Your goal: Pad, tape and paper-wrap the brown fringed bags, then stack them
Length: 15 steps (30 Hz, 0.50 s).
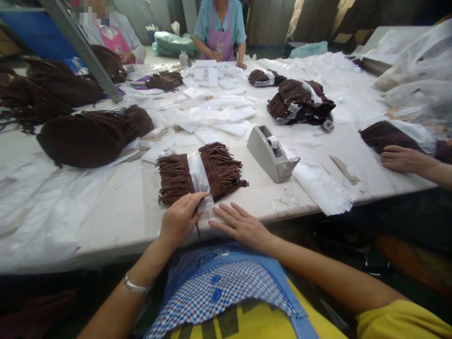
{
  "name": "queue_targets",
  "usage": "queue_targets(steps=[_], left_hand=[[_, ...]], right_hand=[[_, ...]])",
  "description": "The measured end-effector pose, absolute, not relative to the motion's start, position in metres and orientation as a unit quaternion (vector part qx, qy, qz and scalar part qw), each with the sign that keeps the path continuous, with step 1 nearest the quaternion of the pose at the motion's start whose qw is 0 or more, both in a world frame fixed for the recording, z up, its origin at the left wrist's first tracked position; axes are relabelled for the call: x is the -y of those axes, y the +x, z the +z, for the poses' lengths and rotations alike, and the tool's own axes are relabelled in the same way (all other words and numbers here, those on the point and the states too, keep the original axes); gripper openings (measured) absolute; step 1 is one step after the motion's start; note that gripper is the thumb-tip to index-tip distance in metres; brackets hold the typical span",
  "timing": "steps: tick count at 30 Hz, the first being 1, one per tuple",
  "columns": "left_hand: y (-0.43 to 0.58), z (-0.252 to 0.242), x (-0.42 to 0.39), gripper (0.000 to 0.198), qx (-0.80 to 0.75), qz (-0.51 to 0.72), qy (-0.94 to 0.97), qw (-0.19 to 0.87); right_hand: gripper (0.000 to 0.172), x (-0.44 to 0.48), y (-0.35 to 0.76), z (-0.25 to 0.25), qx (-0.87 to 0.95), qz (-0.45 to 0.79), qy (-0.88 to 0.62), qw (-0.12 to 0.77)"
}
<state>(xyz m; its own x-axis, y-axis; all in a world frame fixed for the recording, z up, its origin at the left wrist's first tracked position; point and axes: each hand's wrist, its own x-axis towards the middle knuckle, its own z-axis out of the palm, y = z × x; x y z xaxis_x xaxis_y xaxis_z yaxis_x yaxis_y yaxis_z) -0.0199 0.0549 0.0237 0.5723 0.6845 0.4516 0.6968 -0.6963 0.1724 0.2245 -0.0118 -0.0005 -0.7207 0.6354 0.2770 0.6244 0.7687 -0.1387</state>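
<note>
A brown fringed piece [221, 172] lies on the table in front of me, with a white and clear plastic strip [198, 174] across its middle. At the strip's near end, my left hand [181, 215] is closed, pinching the clear plastic. Just right of that end, my right hand [243, 227] rests palm down at the table's edge, its fingers spread and holding nothing. A grey tape dispenser [273, 153] stands to the right of the fringed piece.
Brown bags [84, 139] lie at the left, a wrapped brown pile [300, 101] beyond the dispenser. White strips [323, 188] hang over the right edge. Another person's hand [406, 159] touches a brown piece at right. Two people [221, 28] are across the table [130, 207].
</note>
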Motion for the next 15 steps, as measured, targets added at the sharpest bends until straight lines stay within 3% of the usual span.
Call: queue_targets(steps=[9, 15], left_hand=[[-0.023, 0.024, -0.056, 0.036, 0.383, -0.252, -0.889, -0.002], [-0.021, 0.02, -0.058, 0.028, 0.379, -0.283, -0.881, 0.001]], right_hand=[[0.028, 0.008, 0.213, 0.008, 0.901, -0.002, -0.266, 0.344], [0.025, 0.017, 0.21, 0.003, 0.905, 0.015, -0.226, 0.361]])
